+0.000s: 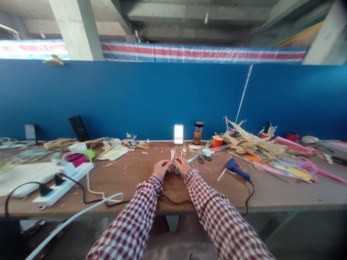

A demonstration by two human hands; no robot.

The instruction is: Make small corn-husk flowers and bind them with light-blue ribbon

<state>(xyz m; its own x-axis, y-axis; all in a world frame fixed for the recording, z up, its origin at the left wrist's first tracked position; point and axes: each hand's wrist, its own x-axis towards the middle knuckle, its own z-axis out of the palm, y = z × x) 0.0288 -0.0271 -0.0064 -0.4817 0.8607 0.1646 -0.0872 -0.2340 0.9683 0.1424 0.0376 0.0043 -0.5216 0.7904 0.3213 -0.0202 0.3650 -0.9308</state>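
Observation:
Both my hands meet over the middle of the brown wooden table. My left hand and my right hand are closed in pinches on a small pale straw piece with a light blue strip hanging from it. The sleeves are red and white checked. Scissors lie just right of my right hand, and a blue glue gun rests further right with its black cord running off the front edge.
A white power strip with plugs and cables sits at the left. A heap of dried husks, pink and yellow strips, a red cup and a jar crowd the right and back. A blue partition backs the table.

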